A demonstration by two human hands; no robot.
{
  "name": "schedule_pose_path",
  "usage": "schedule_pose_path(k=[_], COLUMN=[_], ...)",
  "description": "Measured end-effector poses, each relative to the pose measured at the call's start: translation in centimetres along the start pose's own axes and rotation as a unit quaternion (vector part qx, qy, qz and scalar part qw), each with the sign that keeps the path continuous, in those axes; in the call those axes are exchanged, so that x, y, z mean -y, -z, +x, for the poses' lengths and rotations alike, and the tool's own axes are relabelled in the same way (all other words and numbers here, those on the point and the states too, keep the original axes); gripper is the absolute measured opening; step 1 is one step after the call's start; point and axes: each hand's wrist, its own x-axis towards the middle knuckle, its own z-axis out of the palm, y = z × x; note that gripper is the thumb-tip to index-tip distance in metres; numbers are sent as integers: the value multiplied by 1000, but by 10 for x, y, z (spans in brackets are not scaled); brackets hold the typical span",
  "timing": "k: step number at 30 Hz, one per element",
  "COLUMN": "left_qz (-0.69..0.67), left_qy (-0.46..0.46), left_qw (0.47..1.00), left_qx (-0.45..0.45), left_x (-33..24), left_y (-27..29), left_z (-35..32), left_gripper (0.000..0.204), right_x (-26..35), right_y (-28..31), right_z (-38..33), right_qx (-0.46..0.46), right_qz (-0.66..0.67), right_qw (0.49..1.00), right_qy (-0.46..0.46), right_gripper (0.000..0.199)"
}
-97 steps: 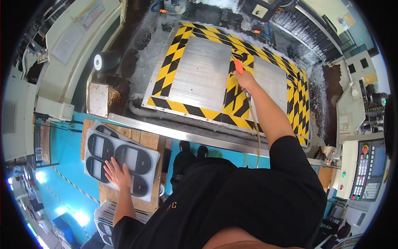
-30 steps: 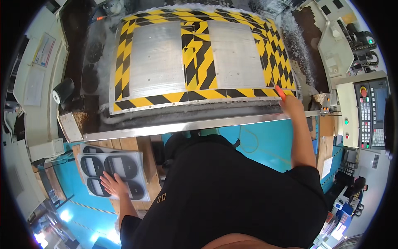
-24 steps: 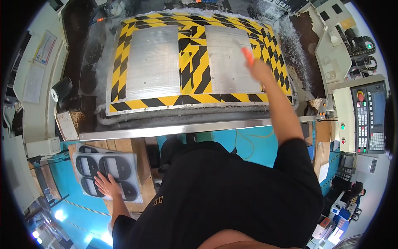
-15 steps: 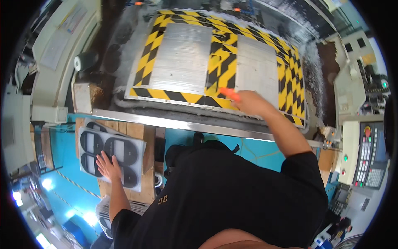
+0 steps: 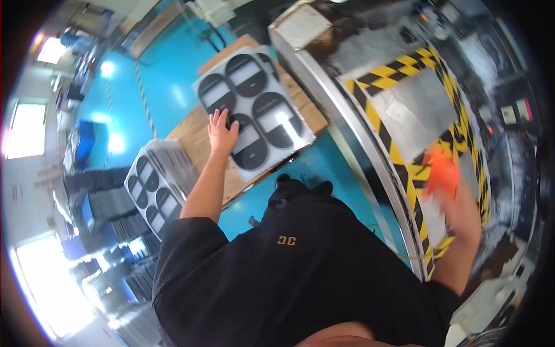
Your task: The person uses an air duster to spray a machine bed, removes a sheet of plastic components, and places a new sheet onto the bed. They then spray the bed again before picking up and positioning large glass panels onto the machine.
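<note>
My left hand (image 5: 222, 136) lies flat with fingers apart on a clear-edged sheet (image 5: 255, 103) printed with large dark round shapes. Another such sheet sticks out from beneath its far right corner. Both lie on a wooden bench (image 5: 193, 136). On the right, my right hand (image 5: 461, 208) is closed round an orange hand tool (image 5: 442, 172), over the machine table. Motion smears both hand and tool, and the tool's exact kind does not show. Below them a metal plate (image 5: 413, 110) sits inside yellow-and-black striped tape (image 5: 399, 156).
A stack of similar printed sheets (image 5: 153, 188) stands left of the bench. The machine's metal front rail (image 5: 352, 136) runs between bench and table. A pale box-shaped block (image 5: 300, 26) is at the rail's far end. Dark stacks (image 5: 113, 202) stand farther left.
My view has turned left, so the bench sits nearer the centre and the machine table lies at the right. My left hand remains on the sheet; the right still holds the orange tool.
</note>
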Motion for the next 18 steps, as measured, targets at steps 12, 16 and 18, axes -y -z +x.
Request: schedule_pose_path(k=[12, 16, 18], left_qz=[-373, -342, -369], left_qy=[299, 242, 256], left_qw=[869, 886, 858], left_qx=[128, 199, 249], left_x=[49, 85, 84], left_y=[67, 37, 40], left_z=[-66, -71, -63], left_gripper=[56, 40, 38], right_x=[-213, -375, -380], right_y=[-41, 9, -14], right_z=[-148, -328, -371], right_qx=[-313, -434, -398], right_qz=[28, -149, -267], right_qw=[923, 818, 712], right_qy=[-222, -346, -513], right_gripper=[38, 72, 82])
